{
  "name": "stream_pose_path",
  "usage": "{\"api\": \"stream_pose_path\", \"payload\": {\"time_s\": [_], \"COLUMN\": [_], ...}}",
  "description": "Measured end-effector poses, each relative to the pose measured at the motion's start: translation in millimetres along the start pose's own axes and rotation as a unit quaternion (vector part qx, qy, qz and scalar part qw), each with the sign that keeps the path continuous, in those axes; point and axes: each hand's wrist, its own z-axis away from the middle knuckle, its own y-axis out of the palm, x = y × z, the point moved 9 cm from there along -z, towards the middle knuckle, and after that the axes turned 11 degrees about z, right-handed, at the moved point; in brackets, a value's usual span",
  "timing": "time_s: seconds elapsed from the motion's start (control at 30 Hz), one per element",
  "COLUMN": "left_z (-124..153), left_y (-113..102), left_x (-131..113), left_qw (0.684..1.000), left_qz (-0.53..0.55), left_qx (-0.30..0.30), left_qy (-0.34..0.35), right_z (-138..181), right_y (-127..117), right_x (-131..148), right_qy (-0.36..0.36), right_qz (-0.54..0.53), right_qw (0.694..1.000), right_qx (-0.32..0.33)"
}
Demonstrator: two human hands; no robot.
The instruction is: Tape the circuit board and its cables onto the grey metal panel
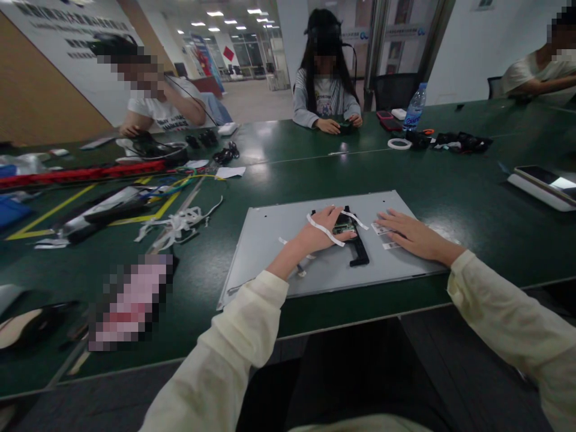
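A flat grey metal panel lies on the green table in front of me. Near its middle sit a small green circuit board and a black bracket. My left hand rests on the panel with its fingers stretched toward the circuit board, and a white tape strip lies across the back of the hand. My right hand lies flat and open on the panel's right part, its fingertips beside small white labels.
The green table carries cables, white strips and a red bar at the left, a water bottle, a tape roll and black parts at the back, and a phone at the right. Three other people sit around the table.
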Motion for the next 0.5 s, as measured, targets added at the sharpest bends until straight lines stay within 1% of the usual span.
{"api": "stream_pose_path", "payload": {"time_s": [0.2, 0.33, 0.4, 0.5], "left_z": [1, 2, 2, 2], "left_y": [-5, -4, -2, -1], "left_x": [-1, 0, 1, 4], "left_qw": [0.999, 0.998, 0.998, 0.998], "left_qz": [-0.043, -0.057, -0.058, -0.062], "left_qx": [-0.013, -0.023, -0.023, -0.029], "left_qy": [-0.001, 0.005, 0.008, 0.006], "right_z": [-1, -5, -12, -32], "right_y": [1, -4, -9, -14], "right_x": [1, 0, 3, 16], "right_qy": [-0.003, 0.029, 0.048, 0.041], "right_qz": [0.004, 0.007, 0.012, 0.009], "right_qw": [1.0, 0.999, 0.998, 0.999], "right_qx": [0.003, 0.016, 0.024, 0.015]}}
